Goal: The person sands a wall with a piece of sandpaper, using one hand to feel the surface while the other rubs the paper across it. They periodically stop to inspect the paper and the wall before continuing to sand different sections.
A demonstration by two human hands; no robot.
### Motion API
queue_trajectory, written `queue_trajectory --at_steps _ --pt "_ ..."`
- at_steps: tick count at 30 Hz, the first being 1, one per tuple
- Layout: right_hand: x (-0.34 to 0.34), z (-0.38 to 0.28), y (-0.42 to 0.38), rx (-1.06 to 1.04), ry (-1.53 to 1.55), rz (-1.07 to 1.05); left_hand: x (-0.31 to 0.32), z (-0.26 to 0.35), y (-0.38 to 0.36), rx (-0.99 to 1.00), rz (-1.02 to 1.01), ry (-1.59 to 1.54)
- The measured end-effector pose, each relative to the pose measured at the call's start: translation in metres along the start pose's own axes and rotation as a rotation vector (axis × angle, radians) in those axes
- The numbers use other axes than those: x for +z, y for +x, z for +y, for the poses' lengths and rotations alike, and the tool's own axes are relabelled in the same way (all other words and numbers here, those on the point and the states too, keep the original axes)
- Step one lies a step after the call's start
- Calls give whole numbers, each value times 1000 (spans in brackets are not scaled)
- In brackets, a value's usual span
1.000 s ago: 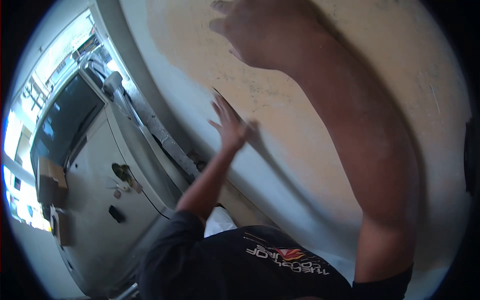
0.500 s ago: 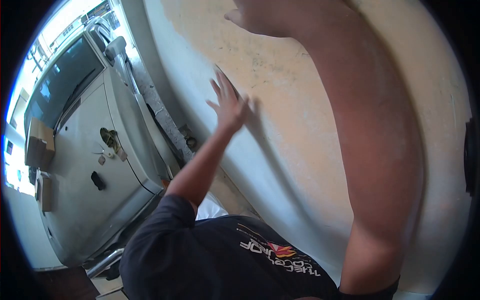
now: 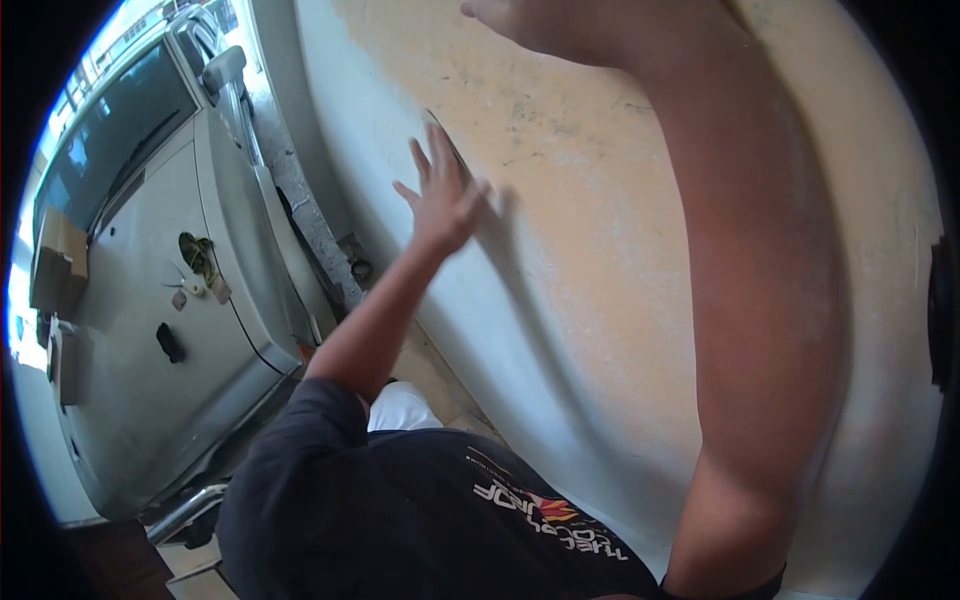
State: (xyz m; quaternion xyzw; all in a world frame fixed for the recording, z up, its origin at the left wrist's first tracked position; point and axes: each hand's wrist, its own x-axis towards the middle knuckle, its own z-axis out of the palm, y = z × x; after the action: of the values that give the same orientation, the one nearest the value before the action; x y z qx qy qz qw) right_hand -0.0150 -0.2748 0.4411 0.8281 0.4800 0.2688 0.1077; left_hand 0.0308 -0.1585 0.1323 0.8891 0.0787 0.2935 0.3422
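My left hand is at the wall, fingers stretched upward and spread. A thin flat piece with a dark edge lies between the fingers and thumb, its edge along the wall; what kind of thing it is cannot be made out. Orange-beige patches and pale whitish areas cover the wall, with dark scuffs above the hand. My right arm reaches up along the right side. Of my right hand, only the lower part with one digit shows; the top edge cuts off the rest, hiding anything it holds.
A light-coloured vehicle stands on the left, close to the wall. On its hood lie scissors, a dark green item, a small black object and cardboard boxes. A narrow floor strip runs between vehicle and wall.
The view has shifted slightly, so the vehicle sits further left and lower in the body's surroundings. My left hand appears slightly further up and left, still at the wall with the thin piece.
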Motion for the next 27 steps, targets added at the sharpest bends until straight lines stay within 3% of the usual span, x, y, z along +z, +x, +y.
queue_trajectory --at_steps 2,4,8,9,11,15,18,23,24,26,27 --pt "-6 -5 9 49 -37 -96 -9 -7 24 -169 20 -293" --pt "-11 -4 14 123 -73 -180 22 5 0 -104 119 -261" --pt "-14 1 15 32 -65 -176 56 43 -118 236 -67 -175" --pt "-13 0 15 32 -60 -184 56 36 -112 234 -74 -177" --pt "-7 -2 12 36 -52 -178 53 8 -78 268 -27 134" --pt "2 -6 8 63 -34 -80 -12 -14 49 -160 71 -127" --pt "2 -6 9 88 -24 14 9 -20 45 -166 153 -145" --pt "0 3 19 15 -69 -53 57 38 -122 389 7 -81" --pt "2 4 20 10 -78 -76 55 32 -114 379 9 -95" --pt "7 3 18 -20 -80 -85 38 0 -73 392 60 328" --pt "8 2 17 -37 -77 -66 25 -7 -45 239 55 237"
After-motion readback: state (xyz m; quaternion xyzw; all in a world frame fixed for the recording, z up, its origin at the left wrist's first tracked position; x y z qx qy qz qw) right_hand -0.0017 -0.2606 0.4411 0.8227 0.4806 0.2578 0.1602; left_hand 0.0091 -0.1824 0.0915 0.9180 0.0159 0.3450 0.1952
